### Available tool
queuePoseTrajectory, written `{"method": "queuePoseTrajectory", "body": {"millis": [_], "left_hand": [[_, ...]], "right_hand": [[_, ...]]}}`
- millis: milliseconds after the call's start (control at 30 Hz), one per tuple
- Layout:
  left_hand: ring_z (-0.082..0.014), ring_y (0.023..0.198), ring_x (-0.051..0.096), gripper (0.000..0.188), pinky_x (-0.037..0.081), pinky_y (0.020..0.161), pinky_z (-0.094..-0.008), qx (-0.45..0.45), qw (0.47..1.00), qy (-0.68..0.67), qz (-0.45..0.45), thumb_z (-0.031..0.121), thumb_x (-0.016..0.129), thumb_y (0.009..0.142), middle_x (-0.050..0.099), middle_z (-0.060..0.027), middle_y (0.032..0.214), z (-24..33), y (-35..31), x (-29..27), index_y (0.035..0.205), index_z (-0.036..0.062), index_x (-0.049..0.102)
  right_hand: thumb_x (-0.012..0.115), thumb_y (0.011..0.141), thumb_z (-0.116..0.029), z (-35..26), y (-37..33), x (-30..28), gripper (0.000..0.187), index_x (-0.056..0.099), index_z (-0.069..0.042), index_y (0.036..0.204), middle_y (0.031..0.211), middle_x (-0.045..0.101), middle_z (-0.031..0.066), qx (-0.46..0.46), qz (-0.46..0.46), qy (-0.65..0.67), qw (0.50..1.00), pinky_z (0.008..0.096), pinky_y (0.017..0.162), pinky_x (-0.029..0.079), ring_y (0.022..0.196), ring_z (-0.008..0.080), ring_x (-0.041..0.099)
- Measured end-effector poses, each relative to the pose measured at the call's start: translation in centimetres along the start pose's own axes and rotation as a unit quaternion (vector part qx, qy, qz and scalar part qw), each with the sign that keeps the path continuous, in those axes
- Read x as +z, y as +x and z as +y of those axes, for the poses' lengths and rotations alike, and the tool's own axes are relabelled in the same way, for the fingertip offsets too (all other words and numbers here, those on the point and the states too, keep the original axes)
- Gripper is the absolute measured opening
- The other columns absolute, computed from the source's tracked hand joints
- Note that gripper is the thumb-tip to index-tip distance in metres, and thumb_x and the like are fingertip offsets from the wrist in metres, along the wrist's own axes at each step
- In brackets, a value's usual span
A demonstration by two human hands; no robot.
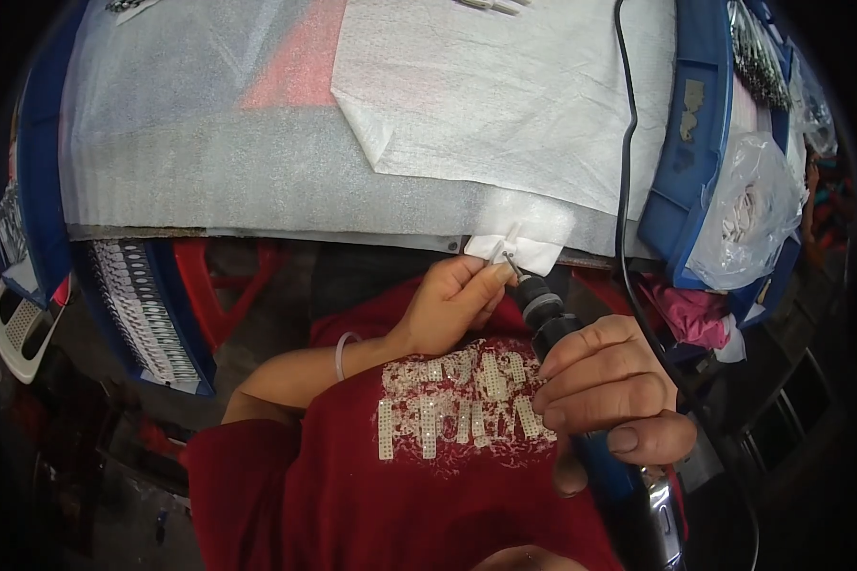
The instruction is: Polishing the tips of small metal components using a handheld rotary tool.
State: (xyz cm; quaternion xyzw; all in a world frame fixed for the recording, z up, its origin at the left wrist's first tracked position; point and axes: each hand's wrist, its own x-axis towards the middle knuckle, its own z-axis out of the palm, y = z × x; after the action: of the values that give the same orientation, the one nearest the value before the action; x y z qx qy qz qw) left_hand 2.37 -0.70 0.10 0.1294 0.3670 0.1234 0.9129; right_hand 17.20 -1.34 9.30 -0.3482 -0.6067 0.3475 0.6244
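My right hand (614, 385) is wrapped round the body of a blue and black corded rotary tool (554, 322). The tool's thin bit points up and left, close to my left fingertips. At the table's near edge, the thumb and fingers of my left hand (457, 297) are closed on a small, slender metal piece (501, 250), too small to name its kind. That piece lies over a folded white pad (533, 249) at the edge. Whether the bit touches the metal cannot be made out. My thumb partly hides the piece.
Grey foam sheeting (209, 171) and a white cloth (505, 95) cover the table. A black cord (625, 190) runs down its right side. Blue bins (686, 143) with metal parts and a plastic bag (747, 219) stand at right. Another blue tray (186, 333) hangs at left, beside a red stool (214, 295).
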Motion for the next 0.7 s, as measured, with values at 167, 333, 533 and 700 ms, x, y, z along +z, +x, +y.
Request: {"method": "queuePoseTrajectory", "body": {"millis": [167,333,533,700], "left_hand": [[-0.0024,0.052,0.038,0.023,0.03,0.047,-0.0184,0.002,1.0,0.006,0.003,0.019,0.049,0.098,0.046,0.0053,0.062,-0.2,0.3,0.4,0.096,-0.0003,0.061],[-0.0024,0.05,0.037,0.023,0.03,0.045,-0.0194,0.004,0.999,0.024,0.02,0.017,0.048,0.098,0.045,0.0059,0.058,-0.6,0.3,0.2,0.094,-0.0008,0.061],[-0.0012,0.052,0.039,0.022,0.031,0.046,-0.0192,0.039,0.998,0.037,0.024,0.016,0.051,0.097,0.048,0.0058,0.059,-1.3,0.5,0.2,0.09,-0.0015,0.063],[-0.001,0.054,0.04,0.022,0.032,0.047,-0.0194,0.045,0.997,0.048,0.035,0.016,0.054,0.096,0.048,0.0061,0.06,-1.5,0.6,0.0,0.087,-0.0014,0.063]], "right_hand": [[0.079,0.071,-0.015,-0.1,0.2,0.3,0.04,0.047,-0.005,0.091,0.073,0.063,0.0125,-0.015,0.023,-0.015,1.0,0.0336,0.056,0.055,0.058,0.0221,0.064],[0.08,0.069,-0.013,0.7,0.1,0.7,0.037,0.048,-0.005,0.086,0.072,0.062,0.0121,-0.022,0.054,-0.006,0.998,0.0323,0.053,0.054,0.057,0.0217,0.063],[0.08,0.065,-0.008,1.0,1.0,0.7,0.035,0.049,-0.002,0.081,0.069,0.062,0.0139,-0.02,0.019,0.022,0.999,0.0307,0.046,0.051,0.053,0.0219,0.062],[0.081,0.064,-0.006,1.0,1.7,0.4,0.035,0.05,0.0,0.082,0.07,0.062,0.0143,0.01,-0.016,0.034,0.999,0.0312,0.047,0.052,0.054,0.0231,0.062]]}}
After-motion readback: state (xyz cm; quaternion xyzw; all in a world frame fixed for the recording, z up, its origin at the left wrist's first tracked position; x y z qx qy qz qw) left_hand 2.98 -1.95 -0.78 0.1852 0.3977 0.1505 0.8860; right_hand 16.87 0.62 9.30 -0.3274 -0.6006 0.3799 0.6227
